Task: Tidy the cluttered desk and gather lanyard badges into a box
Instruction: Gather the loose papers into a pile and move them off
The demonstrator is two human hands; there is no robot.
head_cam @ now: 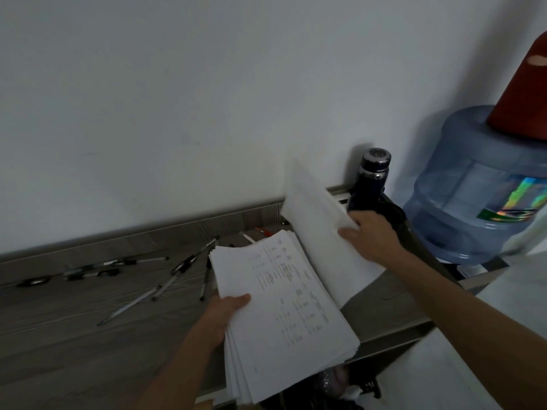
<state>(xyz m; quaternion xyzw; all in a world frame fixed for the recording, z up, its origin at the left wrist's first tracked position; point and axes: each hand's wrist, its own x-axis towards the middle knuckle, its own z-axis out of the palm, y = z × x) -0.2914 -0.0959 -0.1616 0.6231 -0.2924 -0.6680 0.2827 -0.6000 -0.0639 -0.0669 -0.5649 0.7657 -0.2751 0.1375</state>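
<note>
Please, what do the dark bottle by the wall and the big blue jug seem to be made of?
Dark bottle: likely metal, glossy navy coat, shiny silver cap ring.
Big jug: translucent blue plastic; the ribbed wall lets light through.

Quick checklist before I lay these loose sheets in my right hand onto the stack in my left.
1. Left hand grips the printed stack: ok.
2. Right hand pinches the loose sheets: ok.
3. Stack edges squared: not ok, lower sheets fan out.
4. Dark bottle clear of the right hand: cannot tell, it stands just behind.
5. Pens off the desk: not ok, scattered beside the stack.
</note>
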